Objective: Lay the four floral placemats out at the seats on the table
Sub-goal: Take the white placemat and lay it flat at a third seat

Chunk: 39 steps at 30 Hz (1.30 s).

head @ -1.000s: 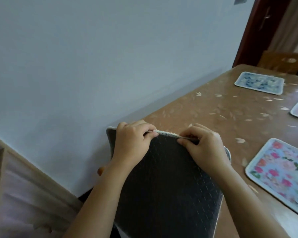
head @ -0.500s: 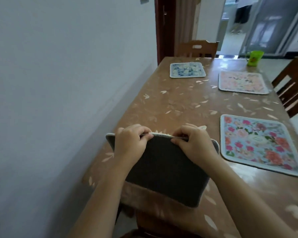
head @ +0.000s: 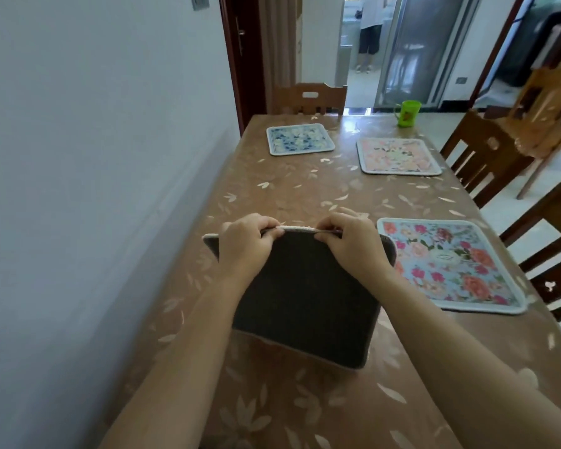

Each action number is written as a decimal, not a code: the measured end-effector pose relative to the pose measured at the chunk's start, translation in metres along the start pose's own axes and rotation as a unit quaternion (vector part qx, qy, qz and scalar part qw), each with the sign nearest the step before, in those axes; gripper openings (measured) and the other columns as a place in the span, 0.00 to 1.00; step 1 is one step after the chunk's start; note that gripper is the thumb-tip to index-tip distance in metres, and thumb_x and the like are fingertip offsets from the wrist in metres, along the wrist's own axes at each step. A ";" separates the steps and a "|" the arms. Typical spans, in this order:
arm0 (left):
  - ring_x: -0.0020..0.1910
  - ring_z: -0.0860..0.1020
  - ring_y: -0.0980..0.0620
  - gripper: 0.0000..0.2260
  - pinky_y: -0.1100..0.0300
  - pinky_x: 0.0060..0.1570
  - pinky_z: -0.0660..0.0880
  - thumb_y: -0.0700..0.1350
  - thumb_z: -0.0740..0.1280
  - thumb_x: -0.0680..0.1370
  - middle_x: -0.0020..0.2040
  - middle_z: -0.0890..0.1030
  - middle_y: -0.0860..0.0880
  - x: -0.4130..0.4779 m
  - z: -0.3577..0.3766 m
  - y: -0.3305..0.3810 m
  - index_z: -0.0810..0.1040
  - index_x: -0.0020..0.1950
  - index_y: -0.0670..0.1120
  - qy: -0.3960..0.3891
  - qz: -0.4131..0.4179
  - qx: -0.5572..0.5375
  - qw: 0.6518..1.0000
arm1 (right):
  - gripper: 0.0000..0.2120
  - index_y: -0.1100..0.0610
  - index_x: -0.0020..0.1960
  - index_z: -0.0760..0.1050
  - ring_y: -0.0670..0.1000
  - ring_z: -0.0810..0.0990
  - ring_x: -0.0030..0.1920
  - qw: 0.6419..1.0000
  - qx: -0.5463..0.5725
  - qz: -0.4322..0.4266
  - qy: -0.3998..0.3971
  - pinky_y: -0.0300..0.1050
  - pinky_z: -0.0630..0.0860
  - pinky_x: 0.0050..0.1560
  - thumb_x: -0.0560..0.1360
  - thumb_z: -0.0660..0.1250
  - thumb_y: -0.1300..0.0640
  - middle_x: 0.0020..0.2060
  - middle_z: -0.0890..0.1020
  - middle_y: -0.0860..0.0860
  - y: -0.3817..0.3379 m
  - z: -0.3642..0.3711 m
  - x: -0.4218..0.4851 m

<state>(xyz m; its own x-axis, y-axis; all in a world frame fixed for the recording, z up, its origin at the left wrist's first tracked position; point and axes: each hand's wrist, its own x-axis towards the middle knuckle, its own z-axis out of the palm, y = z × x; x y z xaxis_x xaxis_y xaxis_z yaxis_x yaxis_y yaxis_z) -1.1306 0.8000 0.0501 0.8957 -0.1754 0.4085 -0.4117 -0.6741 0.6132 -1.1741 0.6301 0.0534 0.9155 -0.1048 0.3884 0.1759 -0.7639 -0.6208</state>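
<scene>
fourth placemat held up by its top edge

pinching the pale top edge of the dark-backed placemat [head: 305,303] with left grip [head: 245,246] and right grip [head: 353,246], side by side, fingers curled round the edge. hanging from both grips and tilted toward the camera, grey underside showing, lower edge close over the brown leaf-patterned bench [head: 305,196]; cannot tell whether touching it. just right of the right grip, lying flat: red-and-pink floral placemat [head: 450,264], its near-left corner hidden behind the held one. well beyond the grips, also flat: pale pink placemat [head: 397,156] ahead and to the right, blue floral placemat [head: 300,139] almost straight ahead. past the pink one, near the far edge: green cup [head: 407,113]. beyond the blue one, at the far end: wooden chair [head: 308,98]. left of the left grip: grey wall [head: 94,157] along the bench's side.
</scene>
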 end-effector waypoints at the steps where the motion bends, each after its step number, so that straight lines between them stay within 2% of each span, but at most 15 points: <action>1: 0.47 0.78 0.46 0.05 0.46 0.53 0.71 0.43 0.70 0.72 0.44 0.83 0.46 0.007 0.000 0.001 0.82 0.46 0.44 0.009 0.015 -0.001 1.000 | 0.03 0.60 0.42 0.80 0.53 0.77 0.42 1.000 0.002 -0.013 0.022 0.51 0.75 0.47 0.69 0.71 0.63 0.40 0.79 0.53 0.000 -0.001 0.006; 6: 0.46 0.79 0.45 0.04 0.43 0.48 0.73 0.41 0.69 0.72 0.43 0.83 0.46 0.029 0.001 0.008 0.82 0.45 0.43 0.085 0.113 -0.015 0.990 | 0.02 0.61 0.41 0.79 0.56 0.77 0.39 0.985 -0.023 -0.079 0.149 0.55 0.76 0.42 0.69 0.69 0.64 0.37 0.79 0.56 0.000 -0.008 0.025; 9: 0.43 0.79 0.45 0.04 0.43 0.45 0.73 0.43 0.70 0.70 0.41 0.82 0.46 0.009 0.020 -0.005 0.82 0.43 0.43 0.103 0.114 -0.019 0.988 | 0.02 0.62 0.40 0.79 0.58 0.77 0.37 0.983 -0.017 -0.084 0.163 0.54 0.76 0.38 0.68 0.70 0.64 0.35 0.78 0.57 0.017 0.007 0.006; 13: 0.47 0.79 0.43 0.06 0.41 0.48 0.73 0.40 0.73 0.68 0.44 0.83 0.43 -0.055 0.063 -0.049 0.83 0.44 0.41 0.006 0.051 -0.037 0.998 | 0.02 0.63 0.40 0.80 0.58 0.77 0.40 0.997 0.000 0.001 0.077 0.56 0.77 0.40 0.67 0.72 0.66 0.36 0.79 0.58 0.056 0.053 -0.057; 18: 0.39 0.79 0.45 0.05 0.44 0.41 0.76 0.39 0.74 0.68 0.39 0.82 0.45 -0.143 0.101 -0.095 0.83 0.42 0.41 -0.117 -0.016 -0.018 0.993 | 0.02 0.62 0.40 0.80 0.57 0.78 0.41 0.991 -0.002 0.116 -0.068 0.52 0.77 0.43 0.68 0.72 0.65 0.37 0.79 0.55 0.090 0.105 -0.139; 21: 0.37 0.78 0.46 0.05 0.52 0.38 0.75 0.39 0.75 0.67 0.37 0.80 0.46 -0.177 0.110 -0.110 0.82 0.41 0.42 -0.143 -0.021 0.007 0.989 | 0.01 0.61 0.40 0.80 0.57 0.77 0.43 0.981 -0.006 0.157 -0.115 0.50 0.75 0.44 0.68 0.71 0.64 0.38 0.79 0.55 0.097 0.122 -0.168; 23: 0.38 0.78 0.47 0.05 0.55 0.38 0.71 0.40 0.75 0.66 0.37 0.80 0.47 -0.186 0.113 -0.114 0.82 0.40 0.43 -0.148 -0.023 0.020 0.989 | 0.01 0.61 0.40 0.80 0.57 0.76 0.44 0.980 -0.013 0.155 -0.124 0.47 0.73 0.44 0.68 0.71 0.64 0.38 0.79 0.56 0.098 0.128 -0.178; 26: 0.38 0.78 0.46 0.05 0.53 0.38 0.71 0.40 0.75 0.67 0.37 0.80 0.47 -0.189 0.115 -0.115 0.83 0.41 0.43 -0.146 -0.024 0.023 0.989 | 0.02 0.62 0.40 0.80 0.57 0.76 0.44 0.981 -0.019 0.153 -0.116 0.45 0.71 0.44 0.68 0.72 0.65 0.38 0.79 0.56 0.099 0.129 -0.183; 33: 0.39 0.78 0.46 0.05 0.52 0.39 0.73 0.39 0.75 0.67 0.38 0.80 0.47 -0.194 0.113 -0.116 0.83 0.42 0.42 -0.136 -0.032 0.016 0.990 | 0.02 0.63 0.40 0.79 0.59 0.76 0.44 0.986 -0.024 0.125 -0.105 0.52 0.75 0.43 0.68 0.71 0.66 0.38 0.79 0.57 0.094 0.127 -0.188; 39: 0.39 0.78 0.45 0.05 0.47 0.40 0.76 0.37 0.74 0.68 0.38 0.80 0.45 -0.195 0.107 -0.125 0.83 0.43 0.40 -0.132 -0.040 -0.010 0.990 | 0.04 0.62 0.39 0.78 0.58 0.76 0.41 0.987 -0.042 0.117 -0.106 0.52 0.76 0.40 0.66 0.73 0.66 0.37 0.78 0.57 0.102 0.109 -0.195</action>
<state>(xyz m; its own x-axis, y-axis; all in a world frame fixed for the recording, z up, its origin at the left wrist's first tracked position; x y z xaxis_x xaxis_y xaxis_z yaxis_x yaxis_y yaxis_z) -1.2358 0.8415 -0.1782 0.9372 -0.3050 0.1690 -0.3384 -0.6790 0.6515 -1.2948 0.6420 -0.1601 0.9841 -0.1560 0.0853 -0.0711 -0.7851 -0.6153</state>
